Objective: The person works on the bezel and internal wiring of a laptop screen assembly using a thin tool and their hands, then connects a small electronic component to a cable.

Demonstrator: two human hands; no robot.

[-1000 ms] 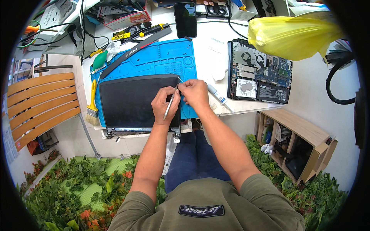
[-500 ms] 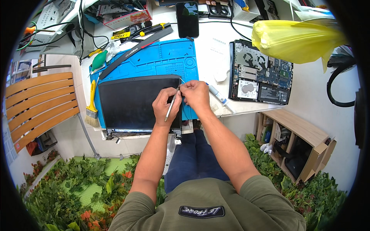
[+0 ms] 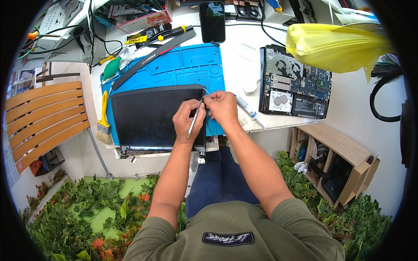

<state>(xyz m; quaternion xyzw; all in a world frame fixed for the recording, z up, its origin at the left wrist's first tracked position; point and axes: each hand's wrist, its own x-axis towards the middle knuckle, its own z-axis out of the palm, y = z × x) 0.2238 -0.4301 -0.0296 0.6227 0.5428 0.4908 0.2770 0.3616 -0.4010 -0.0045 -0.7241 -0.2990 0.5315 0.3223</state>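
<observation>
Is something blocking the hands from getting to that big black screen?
Nothing visible blocks them. The left hand, with a slim silver tool, is over the black screen, and the right hand is at its right edge.

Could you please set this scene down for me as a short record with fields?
Left hand: holds a slim metallic tool near the panel's right edge
Right hand: beside the left, near the panel's upper right corner; any grip too small to tell
Work piece: dark screen panel, lying over a blue mat
Left of panel: yellow-handled brush
Right of mat: opened laptop base
Beyond mat: phone
</observation>
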